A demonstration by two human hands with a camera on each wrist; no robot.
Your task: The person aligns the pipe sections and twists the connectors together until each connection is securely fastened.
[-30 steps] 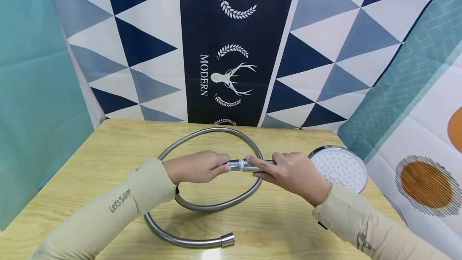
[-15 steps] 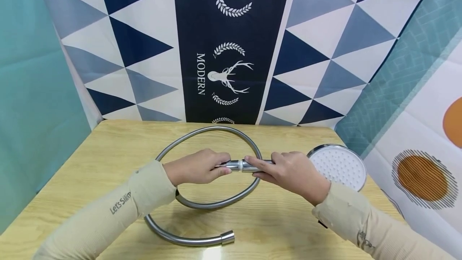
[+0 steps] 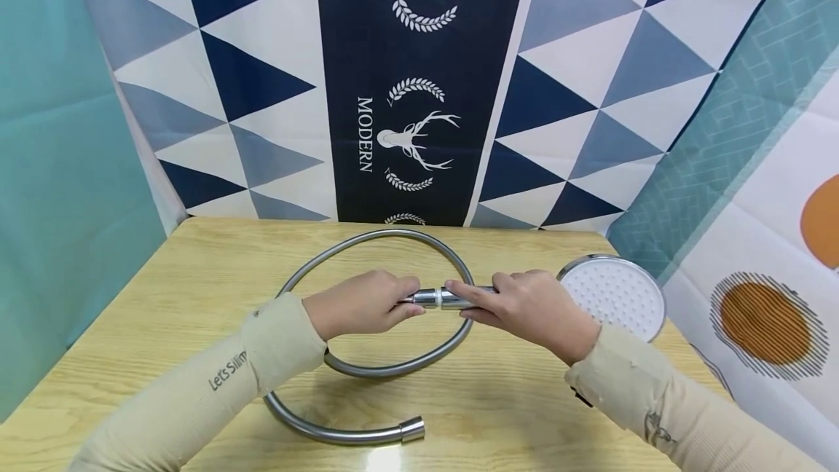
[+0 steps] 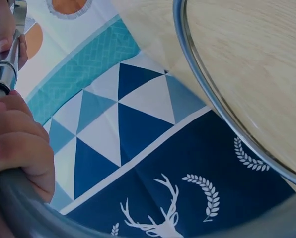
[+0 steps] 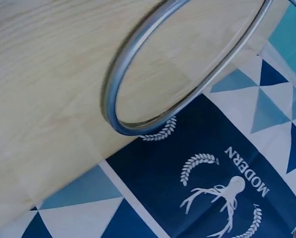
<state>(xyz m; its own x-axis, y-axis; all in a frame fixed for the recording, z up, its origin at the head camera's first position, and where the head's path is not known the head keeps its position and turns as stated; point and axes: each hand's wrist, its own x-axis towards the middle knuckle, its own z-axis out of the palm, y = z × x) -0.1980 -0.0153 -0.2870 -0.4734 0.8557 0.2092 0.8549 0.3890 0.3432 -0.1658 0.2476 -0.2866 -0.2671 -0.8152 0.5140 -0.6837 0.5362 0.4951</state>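
Note:
My left hand (image 3: pixel 363 303) grips the metal end fitting (image 3: pixel 426 298) of a grey flexible shower hose (image 3: pixel 393 371). My right hand (image 3: pixel 534 312) holds the chrome handle (image 3: pixel 452 299) of a shower head, its index finger lying along the top. Fitting and handle meet end to end between the hands, with a thin white ring at the joint. The round, white, nubbed shower head face (image 3: pixel 616 297) shows behind the right wrist. In the left wrist view, curled left fingers (image 4: pixel 21 144) wrap the hose end. Most of the handle is hidden by the right hand.
Below and behind the hands, the hose loops over the wooden table (image 3: pixel 511 414). Its other end, a flared metal cone (image 3: pixel 411 429), lies near the front. A patterned cloth (image 3: pixel 406 57) hangs at the back, with a teal sheet (image 3: pixel 72 130) to the left.
The left thumb and wrist have shifted slightly right along the fitting. The shower head face has risen a little in view. Both hands keep their hold at the joint.

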